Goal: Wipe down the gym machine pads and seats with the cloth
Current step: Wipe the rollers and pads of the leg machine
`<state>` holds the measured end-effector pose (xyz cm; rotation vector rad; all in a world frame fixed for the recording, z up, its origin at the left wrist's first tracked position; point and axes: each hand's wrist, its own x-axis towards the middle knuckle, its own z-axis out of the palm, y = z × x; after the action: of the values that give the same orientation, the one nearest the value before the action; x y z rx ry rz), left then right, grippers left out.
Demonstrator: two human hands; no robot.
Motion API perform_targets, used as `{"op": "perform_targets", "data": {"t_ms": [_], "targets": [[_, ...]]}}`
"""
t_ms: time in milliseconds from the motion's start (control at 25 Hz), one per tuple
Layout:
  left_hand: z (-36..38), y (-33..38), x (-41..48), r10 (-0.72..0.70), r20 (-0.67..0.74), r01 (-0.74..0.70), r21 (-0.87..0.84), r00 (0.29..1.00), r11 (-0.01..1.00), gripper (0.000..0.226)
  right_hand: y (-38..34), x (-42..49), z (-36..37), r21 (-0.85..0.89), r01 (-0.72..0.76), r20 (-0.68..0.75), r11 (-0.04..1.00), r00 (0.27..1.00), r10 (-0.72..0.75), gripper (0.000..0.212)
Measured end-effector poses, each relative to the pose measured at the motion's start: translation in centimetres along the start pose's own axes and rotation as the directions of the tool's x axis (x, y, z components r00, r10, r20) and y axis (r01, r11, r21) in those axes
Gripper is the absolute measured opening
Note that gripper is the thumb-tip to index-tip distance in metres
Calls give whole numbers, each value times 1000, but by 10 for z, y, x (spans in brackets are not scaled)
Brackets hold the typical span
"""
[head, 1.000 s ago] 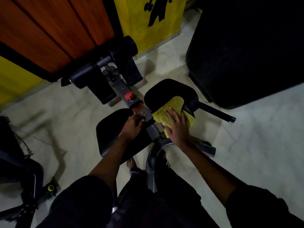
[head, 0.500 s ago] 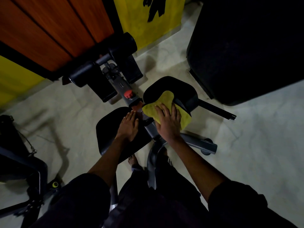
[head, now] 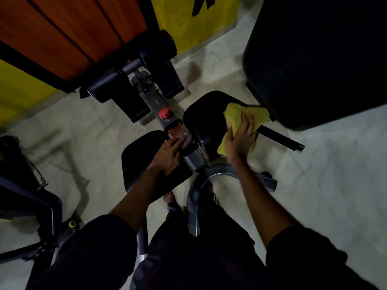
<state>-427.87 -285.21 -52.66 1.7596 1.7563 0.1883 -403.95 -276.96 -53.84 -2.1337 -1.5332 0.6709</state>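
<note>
A gym machine stands below me with two black pads either side of a grey central beam (head: 195, 159). My right hand (head: 240, 138) presses a yellow cloth (head: 244, 115) flat on the right pad (head: 202, 114), near its right edge. My left hand (head: 168, 154) rests flat, fingers spread, on the inner edge of the left pad (head: 136, 164), fingertips touching the beam's brown bracket. A red knob (head: 163, 113) sits on the beam further ahead. Two black roller pads (head: 156, 50) lie at the far end by the wall.
A large black padded block (head: 314, 59) stands at the right, close to the right pad. A black handle bar (head: 281, 139) sticks out to the right. Another machine's frame (head: 31, 201) is at the left. Orange and yellow wall panels rise ahead. My legs straddle the grey curved frame (head: 194, 197).
My right hand has slid the cloth from the near inner part of the right pad outward to its right edge. My left hand stayed on the left pad.
</note>
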Motion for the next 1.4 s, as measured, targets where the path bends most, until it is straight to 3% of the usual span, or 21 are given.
{"op": "perform_targets", "data": {"t_ms": [120, 200, 320, 400, 520, 600, 720, 840, 960, 1040, 1160, 1280, 1320, 1400], "targets": [[0, 1, -4, 104, -37, -100, 90, 994, 991, 51, 4, -67, 12, 42, 96, 78, 994, 992, -99, 60], [4, 4, -4, 77, -61, -68, 135, 995, 989, 52, 5, -69, 10, -37, 191, 192, 981, 965, -180, 60], [11, 2, -3, -76, -78, 89, 186, 994, 978, 52, 0, -36, -3, -236, 527, 276, 816, 842, -463, 59], [12, 3, -1, -143, -58, 152, 183, 988, 971, 54, -18, -10, -8, -259, 651, 344, 714, 753, -562, 55], [13, 0, -2, -146, -51, 152, 172, 988, 973, 58, -57, 24, 4, -318, 679, 507, 662, 712, -487, 49], [13, -1, -1, -136, -50, 143, 154, 989, 978, 58, -77, 47, 16, -400, 630, 559, 666, 743, -368, 48], [15, -4, -2, -114, -25, 117, 158, 993, 980, 60, -90, 59, 21, -504, 441, 460, 743, 865, -201, 42], [15, -3, -4, -43, -41, 49, 164, 998, 985, 64, -88, 33, 28, -513, 431, 371, 742, 891, -261, 35], [17, -4, 0, -55, -56, 64, 165, 997, 984, 65, -84, 15, 36, -467, 541, 383, 700, 837, -391, 39], [17, -6, 1, -51, -42, 57, 165, 998, 985, 63, -94, 29, 47, -425, 606, 499, 672, 776, -385, 43], [20, -7, 0, -29, -82, 42, 158, 996, 986, 61, -117, 60, 73, -383, 675, 743, 631, 631, -224, 48], [20, -4, 8, -143, -80, 149, 87, 987, 985, 69, -133, 81, 106, -326, 728, 852, 604, 503, -147, 50], [19, -1, 13, -179, -67, 184, 80, 982, 980, 72, -134, 87, 111, -319, 729, 854, 605, 498, -150, 50], [17, 3, 24, -167, -29, 169, 96, 985, 981, 68, -128, 106, 107, -342, 691, 815, 636, 556, -166, 48]]}}
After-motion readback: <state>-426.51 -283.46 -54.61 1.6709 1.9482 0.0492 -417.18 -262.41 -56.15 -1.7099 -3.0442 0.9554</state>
